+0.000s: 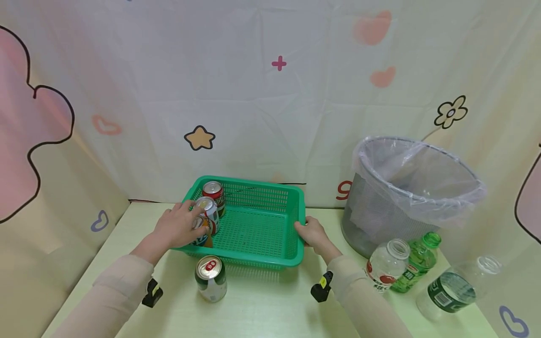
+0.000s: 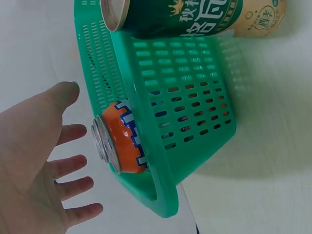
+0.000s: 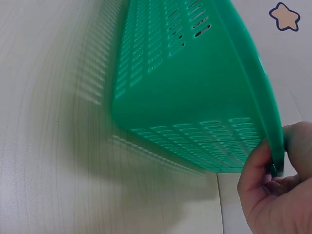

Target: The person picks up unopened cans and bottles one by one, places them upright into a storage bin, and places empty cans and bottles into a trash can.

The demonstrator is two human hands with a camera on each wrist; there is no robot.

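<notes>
backdrop (image 1: 253, 75): creased, pale | prints: orange star (image 1: 199, 138), pink hearts (image 1: 374, 28), outlined flower (image 1: 451, 113) | table (image 1: 262, 310): pale wood grain

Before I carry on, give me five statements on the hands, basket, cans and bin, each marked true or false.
1. The right hand grips the rim of the green basket. True.
2. The left hand is clenched round the orange can. False: its fingers are spread, not wrapped round that can.
3. A red can is inside the basket. True.
4. The can with the red tab is inside too. False: it stands on the table, outside the basket.
5. A translucent bag lines the bin. True.
</notes>
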